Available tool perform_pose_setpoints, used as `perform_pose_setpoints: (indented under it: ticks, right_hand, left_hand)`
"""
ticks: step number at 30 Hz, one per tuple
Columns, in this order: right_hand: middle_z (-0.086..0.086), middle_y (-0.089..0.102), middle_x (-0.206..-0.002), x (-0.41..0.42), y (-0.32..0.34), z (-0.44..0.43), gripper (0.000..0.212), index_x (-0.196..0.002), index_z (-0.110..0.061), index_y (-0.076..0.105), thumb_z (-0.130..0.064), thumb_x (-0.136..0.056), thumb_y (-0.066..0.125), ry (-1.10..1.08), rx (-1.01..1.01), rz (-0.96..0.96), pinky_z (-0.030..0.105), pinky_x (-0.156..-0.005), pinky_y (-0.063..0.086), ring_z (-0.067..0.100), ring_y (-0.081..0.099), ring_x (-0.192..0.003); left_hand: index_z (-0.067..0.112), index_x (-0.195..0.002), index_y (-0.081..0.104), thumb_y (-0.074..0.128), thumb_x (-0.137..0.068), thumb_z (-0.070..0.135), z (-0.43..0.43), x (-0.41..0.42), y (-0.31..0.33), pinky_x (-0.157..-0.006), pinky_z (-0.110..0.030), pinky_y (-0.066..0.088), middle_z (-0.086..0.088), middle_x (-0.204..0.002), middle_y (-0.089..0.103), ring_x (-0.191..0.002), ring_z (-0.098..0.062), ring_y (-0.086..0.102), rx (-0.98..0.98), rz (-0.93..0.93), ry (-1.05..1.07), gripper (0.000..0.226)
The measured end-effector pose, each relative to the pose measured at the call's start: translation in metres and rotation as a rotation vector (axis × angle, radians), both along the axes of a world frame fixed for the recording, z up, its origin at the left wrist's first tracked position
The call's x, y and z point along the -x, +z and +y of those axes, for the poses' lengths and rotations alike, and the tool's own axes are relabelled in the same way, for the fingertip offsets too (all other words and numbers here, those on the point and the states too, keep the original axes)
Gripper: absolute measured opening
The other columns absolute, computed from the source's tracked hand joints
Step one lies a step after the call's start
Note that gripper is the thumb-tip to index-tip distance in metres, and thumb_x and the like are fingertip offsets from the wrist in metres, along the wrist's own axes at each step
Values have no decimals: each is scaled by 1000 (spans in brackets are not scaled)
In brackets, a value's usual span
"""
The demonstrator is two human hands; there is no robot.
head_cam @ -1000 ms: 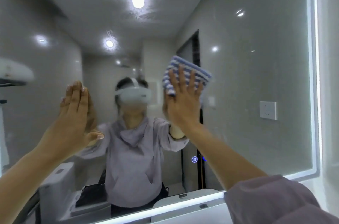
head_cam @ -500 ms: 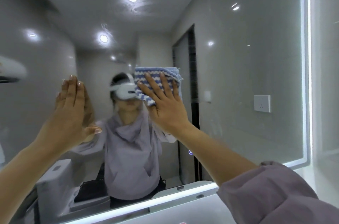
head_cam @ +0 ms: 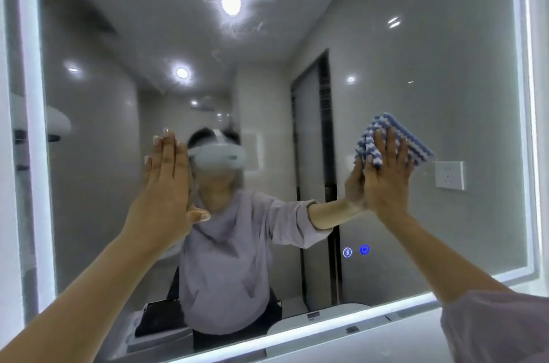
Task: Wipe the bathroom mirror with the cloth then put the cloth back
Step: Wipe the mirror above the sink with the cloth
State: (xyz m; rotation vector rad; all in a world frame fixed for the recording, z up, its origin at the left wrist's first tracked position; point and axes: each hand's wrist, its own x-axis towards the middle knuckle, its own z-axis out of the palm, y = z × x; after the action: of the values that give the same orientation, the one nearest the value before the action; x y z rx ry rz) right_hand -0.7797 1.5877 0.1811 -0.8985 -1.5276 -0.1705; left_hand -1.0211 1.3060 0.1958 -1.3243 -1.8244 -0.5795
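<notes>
Fingers (head_cam: 391, 145) of right hand (head_cam: 386, 184) straight, flat on cloth (head_cam: 392, 122) against mirror (head_cam: 430, 65); left hand (head_cam: 166, 184) fingers straight, together.

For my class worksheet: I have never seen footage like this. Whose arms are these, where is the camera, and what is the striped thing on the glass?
There is no machine here: these are a person's own two bare arms. The single camera sits on the person's head, so you see what they see; the white headset shows in the reflection. In front is a large rectangular bathroom mirror with a lit white border. The right hand, fingers straight, presses a blue-and-white striped cloth flat against the glass. The left hand is open and flat at the glass, holding nothing. Two small blue lit icons glow low on the mirror.
</notes>
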Motion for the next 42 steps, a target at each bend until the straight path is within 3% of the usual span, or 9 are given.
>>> perform_pose_setpoints:
  ticks: [5, 15, 18, 25, 28, 31, 36, 40, 42]
  right_hand:
    - [-2, 5, -161, 33, 2, -24, 58, -151, -28, 10, -29, -100, 36, -3, 99, 137, 51, -118, 0, 25, -1, -148]
    - [-5, -8, -160, 123, -27, -110, 65, -151, -31, -2, -39, -99, 34, 163, -358, -350, 52, -117, -6, 27, -8, -148]
    - [-7, -6, -160, 122, -30, -116, 56, -150, -34, 1, -40, -99, 25, 251, -355, -398, 53, -117, -5, 25, -10, -147]
    - [-8, 4, -159, 98, -24, -95, 53, -149, -34, 13, -34, -100, 34, 188, -464, -531, 48, -119, -2, 22, -5, -148]
    - [-7, 8, -159, 88, -23, -81, 51, -150, -34, 16, -37, -99, 27, 163, -512, -531, 48, -119, -3, 23, -2, -148]
    - [-5, 11, -159, 66, -27, -55, 53, -150, -31, 21, -35, -99, 36, 135, -506, -485, 49, -119, 0, 25, 4, -148]
    - [0, 18, -158, 8, -34, 8, 60, -149, -28, 26, -30, -93, 49, 64, -461, -396, 51, -119, 3, 29, 8, -147]
    - [1, 16, -158, -31, -38, 46, 67, -149, -24, 25, -29, -91, 56, 32, -434, -334, 47, -119, -1, 30, 10, -147]
    - [1, 18, -158, -35, -37, 49, 67, -149, -23, 26, -27, -90, 56, 64, -445, -334, 51, -119, 3, 31, 11, -147]
  left_hand:
    - [2, -132, -33, 71, -70, 48, 0, -1, 0, -110, -36, -17, -12, -140, -42, -131, -27, -38, 4, -14, 0, 130]
    - [4, -134, -31, 74, -69, 44, 0, 0, 0, -112, -37, -16, -12, -143, -39, -133, -26, -37, 10, -5, -6, 130]
    - [7, -134, -30, 75, -67, 45, 1, 4, 1, -111, -35, -17, -10, -144, -37, -133, -22, -37, 8, -6, -3, 131]
    - [5, -136, -22, 81, -61, 41, 3, 10, 0, -113, -42, -6, -15, -151, -24, -136, -23, -30, 1, 24, 26, 133]
    - [1, -137, -17, 83, -57, 41, 5, 13, -1, -113, -46, -1, -21, -152, -15, -138, -25, -24, 7, 42, 48, 135]
    - [5, -139, -19, 83, -54, 45, 5, 17, 0, -113, -43, -3, -16, -153, -19, -135, -14, -35, 18, 32, 72, 139]
    - [-6, -144, 2, 92, -38, 37, 11, 28, 0, -115, -27, -15, -25, -154, 1, -141, -16, -22, 29, 47, 101, 146]
    - [21, -146, -15, 92, -44, 31, 14, 30, 0, -114, -45, 3, 4, -154, -21, -141, -13, -20, -16, -37, 92, 148]
    - [15, -147, -11, 94, -38, 32, 10, 27, 3, -116, -35, -5, 0, -155, -19, -142, -14, -20, 14, -21, 151, 153]
